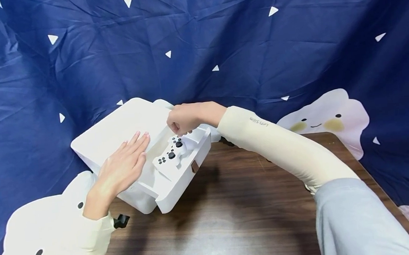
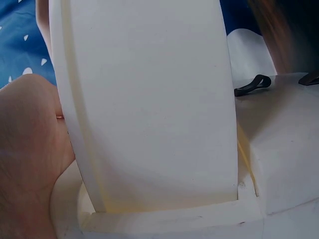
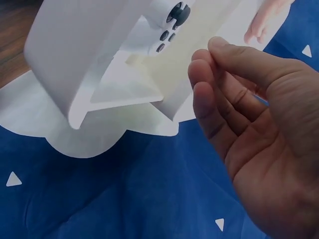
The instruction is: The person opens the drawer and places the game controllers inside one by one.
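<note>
White game controller point(image 1: 173, 154) sits in the pulled-out drawer point(image 1: 178, 191) of a white storage box point(image 1: 118, 128), head view; long axis runs slantwise from near-left to far-right, along the drawer front. Right hand point(image 1: 186, 118) is nearer, over the far-right end, fingers bent; left hand point(image 1: 122, 166) lies flat on the box top, fingers straight, holding nothing. Left wrist view: drawer panel fills it, controller not visible. Right wrist view: controller is up-left of the right hand, apart; fingers loosely curled, thumb near fingertips, nothing held.
</note>
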`<control>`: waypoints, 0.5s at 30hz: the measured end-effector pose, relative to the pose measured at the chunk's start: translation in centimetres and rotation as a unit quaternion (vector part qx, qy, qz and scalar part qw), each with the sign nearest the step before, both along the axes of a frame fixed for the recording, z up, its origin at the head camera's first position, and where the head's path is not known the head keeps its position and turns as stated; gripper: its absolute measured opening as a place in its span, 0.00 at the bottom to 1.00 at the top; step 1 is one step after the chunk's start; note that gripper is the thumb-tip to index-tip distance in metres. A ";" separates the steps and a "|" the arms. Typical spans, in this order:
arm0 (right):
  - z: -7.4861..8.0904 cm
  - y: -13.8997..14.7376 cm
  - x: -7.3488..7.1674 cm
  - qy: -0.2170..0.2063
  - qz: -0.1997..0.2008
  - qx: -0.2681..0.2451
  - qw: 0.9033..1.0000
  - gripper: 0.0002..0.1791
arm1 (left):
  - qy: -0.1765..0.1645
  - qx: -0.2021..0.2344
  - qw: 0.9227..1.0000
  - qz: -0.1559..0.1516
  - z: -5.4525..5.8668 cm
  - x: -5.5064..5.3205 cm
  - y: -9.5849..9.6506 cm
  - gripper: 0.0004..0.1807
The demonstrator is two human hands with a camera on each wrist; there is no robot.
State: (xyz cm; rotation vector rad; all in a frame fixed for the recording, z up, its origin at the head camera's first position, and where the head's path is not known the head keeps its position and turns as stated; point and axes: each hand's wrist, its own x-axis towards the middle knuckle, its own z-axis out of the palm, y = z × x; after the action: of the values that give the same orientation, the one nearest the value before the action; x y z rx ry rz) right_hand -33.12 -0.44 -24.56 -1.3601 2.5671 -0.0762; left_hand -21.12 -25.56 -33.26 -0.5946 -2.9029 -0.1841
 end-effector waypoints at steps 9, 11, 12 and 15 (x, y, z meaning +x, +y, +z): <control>0.9 3.1 1.5 -0.003 0.017 -0.029 0.999 0.06 | 0.004 0.002 1.000 -0.002 -0.1 0.0 -0.1 0.31; 1.0 3.9 1.9 0.000 0.022 -0.040 0.999 0.07 | 0.006 0.002 1.000 -0.002 -0.1 -0.1 0.0 0.31; 1.1 4.3 2.0 0.003 0.023 -0.043 0.999 0.07 | 0.006 0.003 1.000 -0.003 -0.1 -0.1 0.0 0.31; 1.0 5.4 2.5 0.009 0.031 -0.052 0.998 0.07 | 0.007 0.006 1.000 -0.003 -0.1 0.0 0.1 0.31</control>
State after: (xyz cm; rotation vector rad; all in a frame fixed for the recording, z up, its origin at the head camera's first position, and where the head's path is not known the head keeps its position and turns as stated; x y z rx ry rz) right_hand -30.58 4.98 -23.52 -1.4818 2.5665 -0.1911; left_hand -21.11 -25.43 -33.38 -0.6014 -2.8849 -0.1984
